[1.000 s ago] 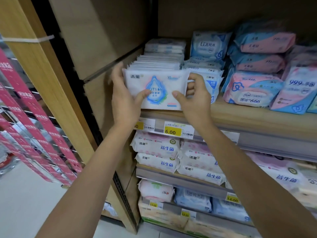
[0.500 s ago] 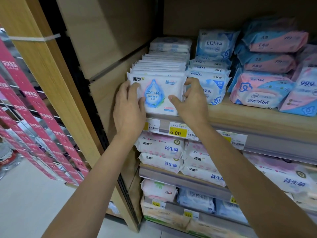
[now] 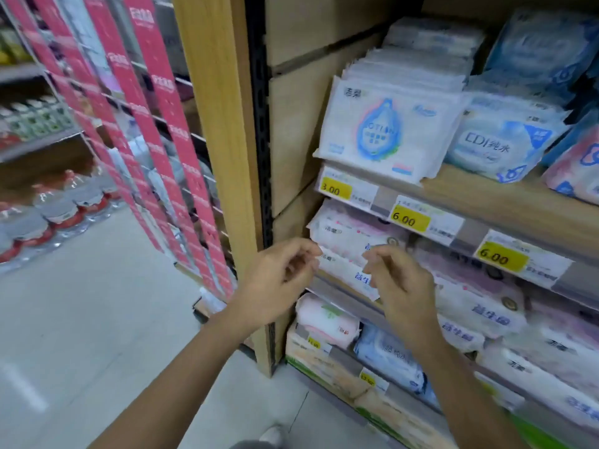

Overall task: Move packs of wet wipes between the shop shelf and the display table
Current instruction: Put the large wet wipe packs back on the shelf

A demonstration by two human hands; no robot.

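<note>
A row of white wet wipe packs with a blue drop print [image 3: 382, 131] stands upright at the left end of the wooden shop shelf [image 3: 505, 202]. Both my hands hang in the air below that shelf, in front of the pink-and-white packs [image 3: 350, 231] one level down. My left hand [image 3: 278, 280] and my right hand [image 3: 398, 280] have loosely curled fingers and hold nothing. Neither hand touches a pack.
Blue packs [image 3: 499, 144] and pink packs [image 3: 573, 170] fill the shelf to the right. Yellow price tags [image 3: 410, 218] line the shelf edge. A wooden upright [image 3: 220, 124] bounds the shelf on the left; pink hanging strips [image 3: 155, 124] and open floor [image 3: 97, 319] lie beyond it.
Both hands have let go of the front white pack and dropped away from the shelf. The view has swung to the left, toward the aisle.
</note>
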